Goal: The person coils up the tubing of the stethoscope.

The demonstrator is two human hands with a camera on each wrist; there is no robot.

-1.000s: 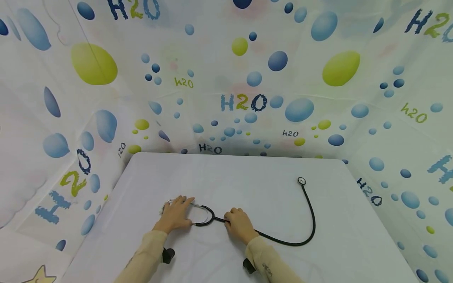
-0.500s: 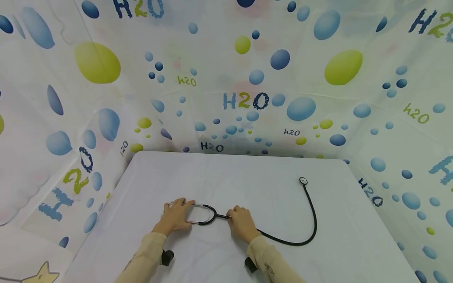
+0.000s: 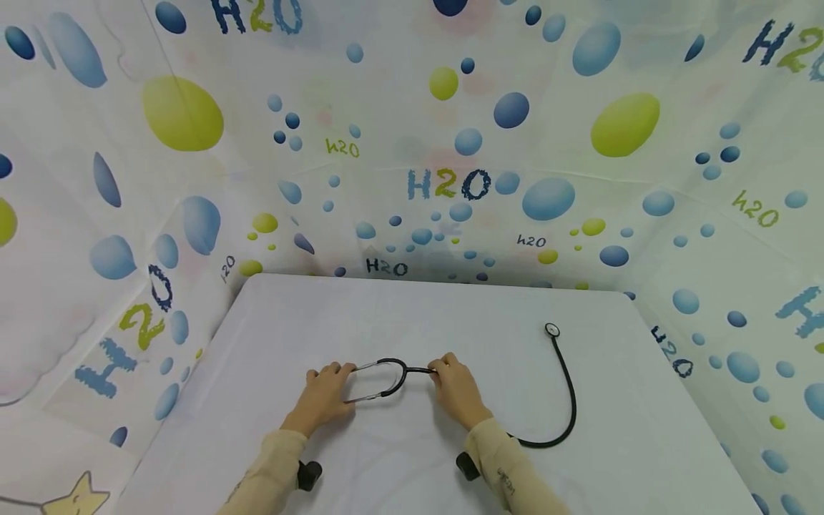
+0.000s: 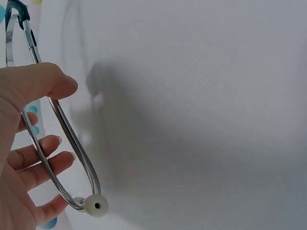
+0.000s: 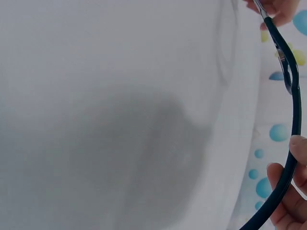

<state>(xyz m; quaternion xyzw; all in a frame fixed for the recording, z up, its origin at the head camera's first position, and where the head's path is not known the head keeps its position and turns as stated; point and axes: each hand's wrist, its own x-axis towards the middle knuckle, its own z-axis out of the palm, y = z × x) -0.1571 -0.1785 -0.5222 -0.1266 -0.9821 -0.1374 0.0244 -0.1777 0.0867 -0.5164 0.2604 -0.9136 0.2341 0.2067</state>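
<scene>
Head view shows a stethoscope with a long, glossy black tube, silvery metal ear tubes and pale, rounded eartips, stretched between the two hands and trailing off to the right. Its headset has its long axis running left to right across the person's front: ear tubes at the left hand, Y-shaped fork nearer the right hand. As the left wrist view shows, the thumb crosses one ear tube while the fingers lie behind the other, so the left hand holds the pair in a fairly wide grasp, eartips near its lowest finger. The right hand has a narrow pinch on the black tube, just past the fork. Judging by the shadows, the held stretch seems raised over the white, round-cornered bench.

Past the right hand, the tube is partly hidden by the forearm, then curves over the bench to the round, silver-rimmed chest piece, well apart from both hands, farther off and nearer the right one. Cream sleeves cover the forearms, a small black device at each wrist. Behind hangs a white backdrop printed with blue and lime drops.
</scene>
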